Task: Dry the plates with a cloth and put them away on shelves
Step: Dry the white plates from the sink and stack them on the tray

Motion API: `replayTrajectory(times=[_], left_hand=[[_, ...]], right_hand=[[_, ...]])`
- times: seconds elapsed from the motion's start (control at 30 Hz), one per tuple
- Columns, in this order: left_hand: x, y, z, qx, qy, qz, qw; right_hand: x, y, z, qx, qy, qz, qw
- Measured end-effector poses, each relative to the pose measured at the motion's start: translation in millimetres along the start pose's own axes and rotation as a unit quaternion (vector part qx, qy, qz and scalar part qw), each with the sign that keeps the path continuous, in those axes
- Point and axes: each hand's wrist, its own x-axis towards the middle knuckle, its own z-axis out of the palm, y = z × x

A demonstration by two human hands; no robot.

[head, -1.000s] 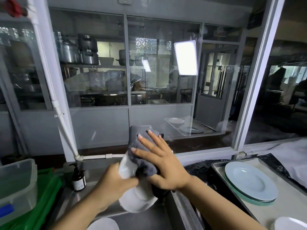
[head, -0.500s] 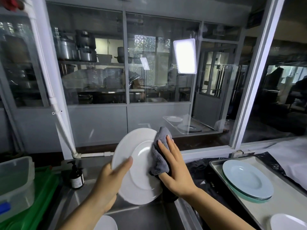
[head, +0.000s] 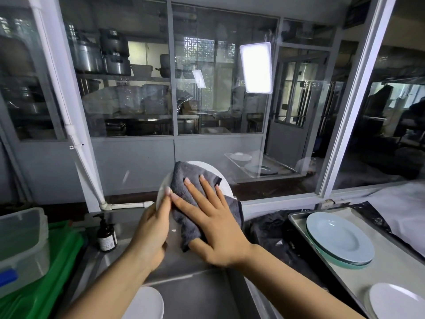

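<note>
Your left hand [head: 150, 238] grips the round white plate [head: 226, 184] by its left rim, fingers curled around the edge, holding it upright above the stainless steel sink [head: 197, 295]. Your right hand [head: 215, 224] lies flat, fingers straight and spread, pressing the fluffy grey cloth [head: 195, 183] against the plate's face. Right of the sink, a rectangular metal tray [head: 391, 268] carries stacked pale blue plates [head: 340, 238]. Left of the sink stands a dark pump bottle [head: 106, 236]. Another white plate [head: 147, 302] lies in the sink.
</note>
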Motion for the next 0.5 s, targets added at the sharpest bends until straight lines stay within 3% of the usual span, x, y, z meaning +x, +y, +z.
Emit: replayTrajectory(times=[0.2,0.5], left_hand=[[5,-3,-19,-0.083,-0.001,-0.049,0.995],[4,-9,-24,-0.105,-0.011,-0.053,0.993]], right_hand=[[-37,21,10,-0.061,-0.029,-0.079,0.995],[-43,52,-1,0.044,0.026,0.052,0.997]])
